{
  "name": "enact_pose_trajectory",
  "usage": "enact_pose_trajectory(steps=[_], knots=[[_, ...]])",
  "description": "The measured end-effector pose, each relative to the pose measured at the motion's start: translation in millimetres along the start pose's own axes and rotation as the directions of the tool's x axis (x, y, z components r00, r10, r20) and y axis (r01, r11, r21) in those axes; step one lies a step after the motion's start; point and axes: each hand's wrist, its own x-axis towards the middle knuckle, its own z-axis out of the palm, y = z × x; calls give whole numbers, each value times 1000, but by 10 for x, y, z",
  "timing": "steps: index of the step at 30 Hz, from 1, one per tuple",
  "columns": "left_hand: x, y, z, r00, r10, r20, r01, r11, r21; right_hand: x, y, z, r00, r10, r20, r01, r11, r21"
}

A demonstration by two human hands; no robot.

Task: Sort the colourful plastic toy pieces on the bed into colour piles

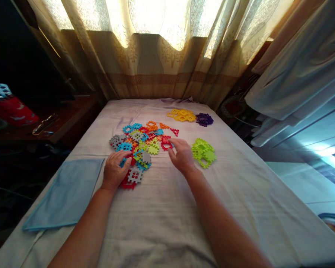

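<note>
A mixed pile of notched plastic building tiles (pixel 138 136) in red, blue, green, grey and orange lies on the cloth-covered surface. My left hand (pixel 115 170) rests at its near left edge, fingers stretched forward and thumb apart, over blue and red tiles. A grey window tile (pixel 135 175) lies on red ones just right of that hand. At the pile's right side, my right hand (pixel 182 154) has its thumb and forefinger at the edge of a red tile (pixel 166 143), seemingly pinching it. Light green tiles (pixel 203 152) form a separate heap to the right of this hand.
Yellow tiles (pixel 182 115) and dark purple tiles (pixel 204 119) form heaps at the far right. A folded blue cloth (pixel 68 193) lies on the left. Curtains (pixel 156 63) hang behind the pale sheet (pixel 162 223). A dark side table (pixel 69 115) stands left.
</note>
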Motion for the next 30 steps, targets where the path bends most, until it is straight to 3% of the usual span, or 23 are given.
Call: enact_pose_trajectory(steps=[4,8,14,20,22,27,30], knots=[[-29,30,29,998,54,42,-56,997,48,-161,-498,258,965,-209,155,208,978,22],[-41,59,26,993,65,101,-71,996,60,-232,-698,419,921,-276,274,291,957,-15],[-45,86,20,985,35,171,-50,995,84,-161,-636,371,922,-162,352,188,981,-39],[-36,73,38,987,6,160,-11,999,31,-114,-488,209,944,123,306,-75,984,-162],[-29,75,37,988,3,153,-7,1000,21,-103,-412,181,944,167,284,-121,978,-171],[-21,101,24,989,5,147,-5,1000,-4,-105,-342,168,975,58,216,-32,992,-125],[-20,112,20,988,10,153,-7,1000,-21,-142,-438,208,966,-25,259,55,992,-111]])
